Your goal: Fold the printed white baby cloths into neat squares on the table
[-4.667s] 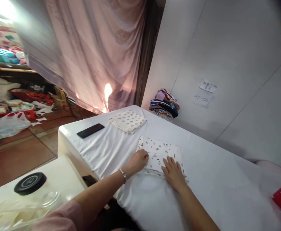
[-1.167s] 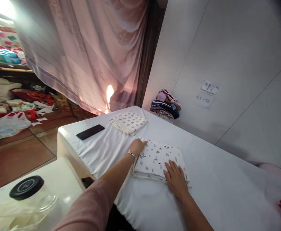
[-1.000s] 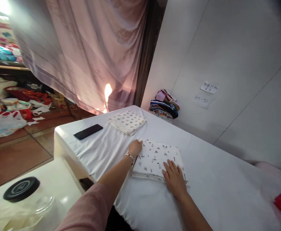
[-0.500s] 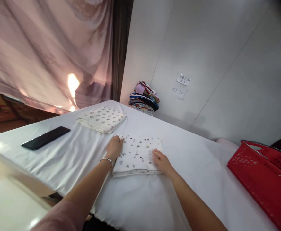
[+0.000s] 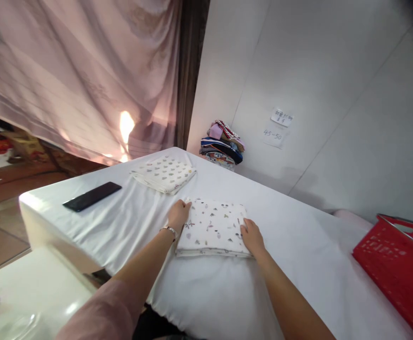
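We take the black phone [image 5: 92,196], flat on the white-covered table [image 5: 298,231], as our reference. To its right and slightly nearer the wearer lies the printed white cloth [image 5: 215,229], folded into a layered rectangle. We note the left hand [image 5: 178,215], a bracelet [image 5: 171,230] at its wrist, with fingers drawn narrow on that cloth's far corner, on the phone's side. We find the right hand [image 5: 253,238] curled at the opposite edge, away from the phone, fingertips touching the cloth; we cannot tell whether they grip beneath. A second folded cloth [image 5: 165,174] lies beyond and right of the phone. Farther beyond it, also rightward, we record a stack of textiles [image 5: 222,147]. A red basket [image 5: 397,269] stands far right, well apart from the phone.
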Action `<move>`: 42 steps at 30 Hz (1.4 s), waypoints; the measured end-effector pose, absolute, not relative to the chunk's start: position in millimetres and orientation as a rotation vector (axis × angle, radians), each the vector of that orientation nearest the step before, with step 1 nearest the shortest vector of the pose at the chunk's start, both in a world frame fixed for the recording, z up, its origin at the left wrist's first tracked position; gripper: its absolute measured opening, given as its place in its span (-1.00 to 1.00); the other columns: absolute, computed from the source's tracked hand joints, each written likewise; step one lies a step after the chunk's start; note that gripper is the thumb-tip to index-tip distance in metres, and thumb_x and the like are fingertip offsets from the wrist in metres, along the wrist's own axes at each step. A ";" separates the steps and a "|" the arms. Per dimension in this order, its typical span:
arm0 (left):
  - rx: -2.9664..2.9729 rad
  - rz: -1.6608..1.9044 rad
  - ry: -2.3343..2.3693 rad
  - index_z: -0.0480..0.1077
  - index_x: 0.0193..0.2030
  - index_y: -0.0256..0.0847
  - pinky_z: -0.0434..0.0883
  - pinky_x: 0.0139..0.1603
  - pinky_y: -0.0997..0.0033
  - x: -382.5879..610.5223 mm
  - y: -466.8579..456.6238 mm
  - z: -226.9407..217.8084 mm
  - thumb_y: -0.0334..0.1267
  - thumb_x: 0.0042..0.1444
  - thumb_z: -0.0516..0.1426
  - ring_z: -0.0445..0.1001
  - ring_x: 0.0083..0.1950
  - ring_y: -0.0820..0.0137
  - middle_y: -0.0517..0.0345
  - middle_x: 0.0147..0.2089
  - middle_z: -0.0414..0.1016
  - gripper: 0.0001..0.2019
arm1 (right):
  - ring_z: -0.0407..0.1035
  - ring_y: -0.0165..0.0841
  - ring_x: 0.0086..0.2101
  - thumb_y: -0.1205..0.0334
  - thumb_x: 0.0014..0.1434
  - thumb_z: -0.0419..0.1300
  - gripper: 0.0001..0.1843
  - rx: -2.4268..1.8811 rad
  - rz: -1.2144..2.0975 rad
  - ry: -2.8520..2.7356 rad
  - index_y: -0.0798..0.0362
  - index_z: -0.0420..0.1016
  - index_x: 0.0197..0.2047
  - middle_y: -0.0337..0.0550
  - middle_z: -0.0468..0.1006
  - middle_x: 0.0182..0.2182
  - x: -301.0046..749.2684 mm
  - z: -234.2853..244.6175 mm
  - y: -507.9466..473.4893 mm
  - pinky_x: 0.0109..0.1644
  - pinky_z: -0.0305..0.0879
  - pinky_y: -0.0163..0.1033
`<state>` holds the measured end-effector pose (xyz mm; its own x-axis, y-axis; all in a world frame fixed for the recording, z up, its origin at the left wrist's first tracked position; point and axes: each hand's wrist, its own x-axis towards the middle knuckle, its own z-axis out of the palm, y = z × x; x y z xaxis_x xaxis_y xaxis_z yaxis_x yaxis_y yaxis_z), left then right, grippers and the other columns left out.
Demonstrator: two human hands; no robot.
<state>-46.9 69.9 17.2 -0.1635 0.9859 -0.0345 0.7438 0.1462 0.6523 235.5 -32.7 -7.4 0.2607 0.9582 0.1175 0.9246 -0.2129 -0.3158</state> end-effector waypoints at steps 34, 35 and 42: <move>1.706 0.682 1.865 0.30 -0.12 -0.20 0.26 -0.32 0.41 -51.7 28.0 31.8 -0.28 0.06 0.05 0.47 -0.17 0.27 0.01 -0.19 0.51 -0.78 | 0.16 -0.24 0.13 0.14 0.22 -0.16 -0.46 -2.203 0.165 -1.715 0.19 0.26 0.18 0.02 0.29 0.15 239.7 -10.8 -33.0 0.15 0.09 -0.21; 1.727 0.681 1.867 0.29 -0.11 -0.19 0.26 -0.29 0.40 -51.5 25.9 31.6 -0.29 0.05 0.05 0.46 -0.14 0.25 0.00 -0.17 0.50 -0.77 | 0.16 -0.24 0.13 0.14 0.22 -0.16 -0.46 -2.202 0.166 -1.708 0.18 0.26 0.18 0.02 0.30 0.14 239.7 -11.3 -32.9 0.16 0.09 -0.20; 1.745 0.645 1.908 0.30 -0.12 -0.20 0.29 -0.27 0.41 -53.8 24.1 27.8 -0.32 0.11 0.00 0.47 -0.17 0.29 0.00 -0.18 0.51 -0.80 | 0.17 -0.25 0.13 0.12 0.21 -0.16 -0.45 -2.155 0.189 -1.690 0.17 0.26 0.18 0.00 0.29 0.15 240.4 -12.7 -34.2 0.16 0.09 -0.23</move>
